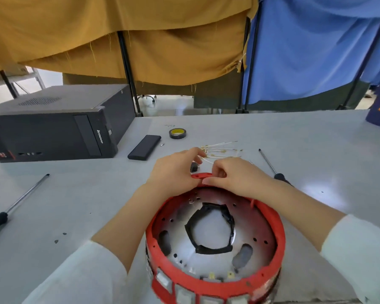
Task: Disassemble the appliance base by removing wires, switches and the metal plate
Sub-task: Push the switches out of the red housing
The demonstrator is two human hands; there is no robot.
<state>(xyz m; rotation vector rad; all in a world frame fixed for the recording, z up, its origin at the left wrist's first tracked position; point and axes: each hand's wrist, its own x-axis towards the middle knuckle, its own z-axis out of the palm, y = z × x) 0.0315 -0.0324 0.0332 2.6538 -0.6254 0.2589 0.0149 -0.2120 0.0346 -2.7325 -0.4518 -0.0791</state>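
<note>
Both hands, left [173,170] and right [230,174], pinch a red tab [201,175] at the base's [280,229] far rim, wires [217,150] seemingly already out on the table [75,205], plate [180,218] still seated.

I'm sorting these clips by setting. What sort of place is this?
Probably a workshop or repair bench in a curtained-off booth. A grey worktable holds screwdrivers, a tape roll and a desktop computer case; cloth partitions hang behind. Both hands work at a red appliance base.
</note>
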